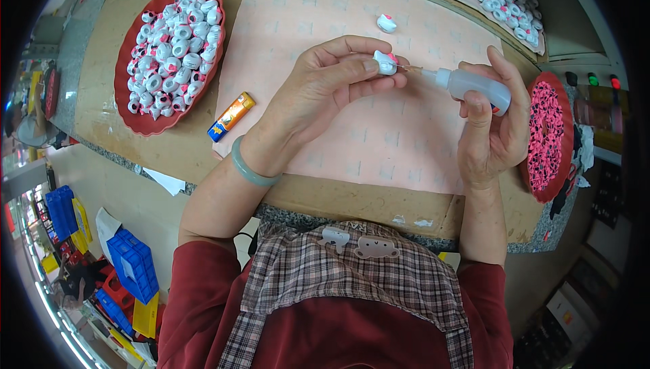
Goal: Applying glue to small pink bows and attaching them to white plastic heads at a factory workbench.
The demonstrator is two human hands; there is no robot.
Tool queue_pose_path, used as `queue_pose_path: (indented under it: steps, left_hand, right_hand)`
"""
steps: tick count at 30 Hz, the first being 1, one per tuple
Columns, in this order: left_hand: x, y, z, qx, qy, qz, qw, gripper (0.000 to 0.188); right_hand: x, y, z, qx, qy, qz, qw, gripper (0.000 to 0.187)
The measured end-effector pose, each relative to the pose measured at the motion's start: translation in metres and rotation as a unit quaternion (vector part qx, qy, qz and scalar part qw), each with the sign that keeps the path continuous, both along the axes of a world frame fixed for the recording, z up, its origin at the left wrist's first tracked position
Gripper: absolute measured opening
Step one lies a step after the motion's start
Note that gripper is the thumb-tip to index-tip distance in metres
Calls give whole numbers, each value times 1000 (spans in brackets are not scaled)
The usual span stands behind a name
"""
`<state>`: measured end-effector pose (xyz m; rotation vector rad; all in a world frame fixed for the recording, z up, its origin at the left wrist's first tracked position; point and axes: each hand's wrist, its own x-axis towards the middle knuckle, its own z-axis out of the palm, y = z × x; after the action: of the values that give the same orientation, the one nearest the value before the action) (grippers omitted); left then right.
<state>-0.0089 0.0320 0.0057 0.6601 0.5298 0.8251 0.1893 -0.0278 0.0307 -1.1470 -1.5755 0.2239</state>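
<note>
Between the thumb and fingers of my left hand (332, 78) is a small white cat-head-shaped piece (385, 63) with a pink part on it. My right hand (497, 112) grips a translucent squeeze bottle (479, 90), lying sideways with its thin needle tip pointing left at the piece. The tip reaches the piece's right side; whether it touches cannot be made out. Beyond my hands, a similar white and pink piece (386, 24) rests alone on the pale pink sheet (352, 145).
At left stands a red scalloped tray (218, 64) heaped with white pieces; at right, a red tray (563, 108) of small pink and black parts. An orange and blue tube (231, 116) lies near my left forearm. More white pieces (504, 7) sit behind a raised wooden edge (433, 3).
</note>
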Motion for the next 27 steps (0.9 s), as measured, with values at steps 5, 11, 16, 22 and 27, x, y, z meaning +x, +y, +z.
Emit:
queue_pose_path:
  steps: [5, 11, 16, 22, 27]
  left_hand:
    - [-1, 0, -1, 7, -5, -5, 1000, 24]
    - [-1, 1, -1, 6, 0, -5, 1000, 23]
    - [-1, 2, -2, 9, 0, -5, 1000, 22]
    - [-1, 2, -5, 21, 7, -7, 1000, 24]
    - [0, 0, -5, 23, 1, -22, 999, 27]
  right_hand:
    - [0, 0, -1, -5, 0, 3, 1000, 40]
    - [1, 0, -1, -9, -6, 2, 1000, 40]
    - [1, 0, -1, -2, -14, 12, 1000, 40]
    - [1, -1, 0, -24, 0, 17, 1000, 39]
    - [0, 0, -1, -32, 12, 17, 999, 39]
